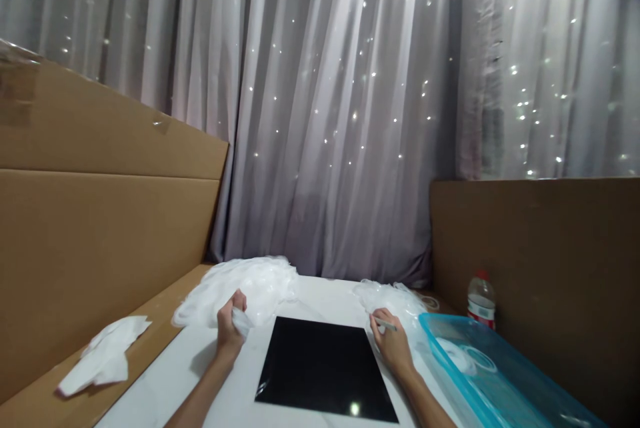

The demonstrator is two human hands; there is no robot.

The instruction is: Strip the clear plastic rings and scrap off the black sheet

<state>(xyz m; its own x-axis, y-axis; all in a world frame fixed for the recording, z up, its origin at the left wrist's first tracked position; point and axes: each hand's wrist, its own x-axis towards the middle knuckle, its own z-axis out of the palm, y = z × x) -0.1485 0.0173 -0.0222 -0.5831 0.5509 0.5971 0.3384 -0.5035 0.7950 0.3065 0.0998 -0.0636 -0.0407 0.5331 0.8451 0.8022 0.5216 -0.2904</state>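
With right hand (390,338) pinching a slim rod (385,325) and left hand (231,323) closed, toward the tabletop's (160,378) left edge, on plastic film (243,323) likely light, soft, slippery, best gripped where bunched.

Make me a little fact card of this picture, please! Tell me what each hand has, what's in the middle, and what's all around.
Left hand: holding crumpled clear plastic
Right hand: holding a thin pale stick, too small to identify
Middle: flat black square on a white tabletop
Behind the hands: left white pile, right white pile
Far left: crumpled white sheet
Right side: see-through blue bin, red-capped bottle
Backdrop: grey curtain with bright specks
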